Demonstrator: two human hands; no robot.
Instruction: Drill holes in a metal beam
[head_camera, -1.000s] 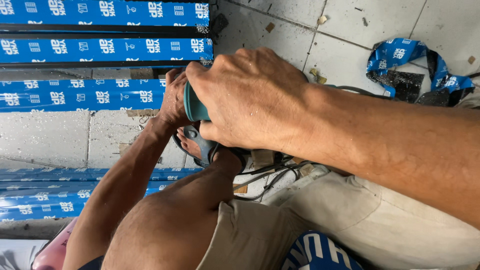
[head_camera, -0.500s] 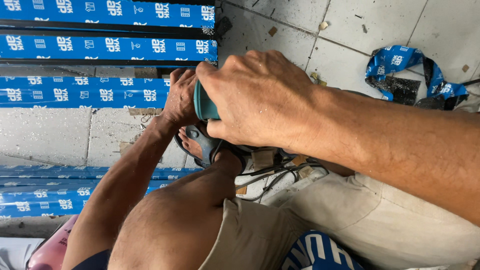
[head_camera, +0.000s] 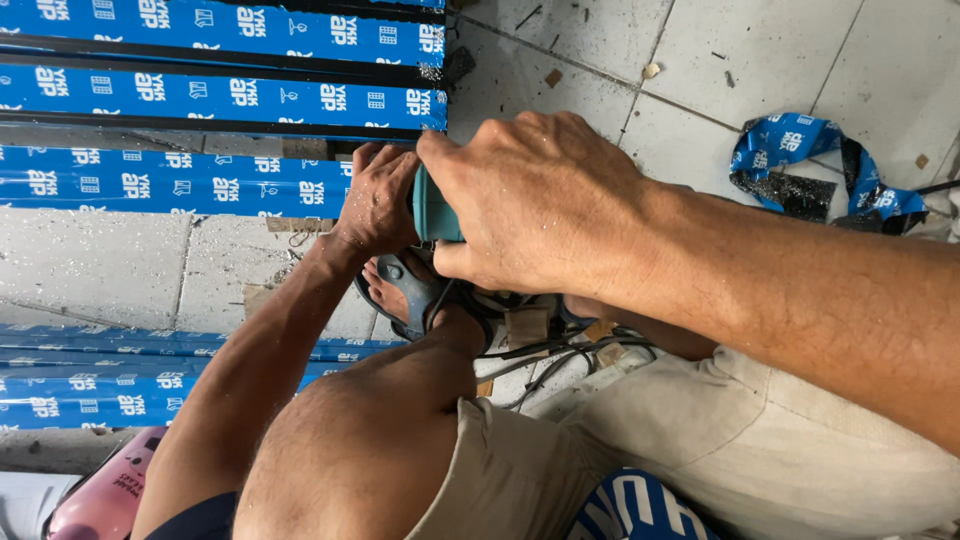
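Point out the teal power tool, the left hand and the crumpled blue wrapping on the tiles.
teal power tool (head_camera: 436, 208), head view, on the strip of its body showing between the hands.
left hand (head_camera: 380, 200), head view, on the back of the hand.
crumpled blue wrapping (head_camera: 810, 165), head view, on its middle folds.

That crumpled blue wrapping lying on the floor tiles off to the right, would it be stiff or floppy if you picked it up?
The crumpled blue wrapping looks floppy: it lies in loose folds and twists, holding no shape. It is probably light, being thin film like that on the blue-wrapped bars. Pushed, it would likely slide over the smooth floor tiles.
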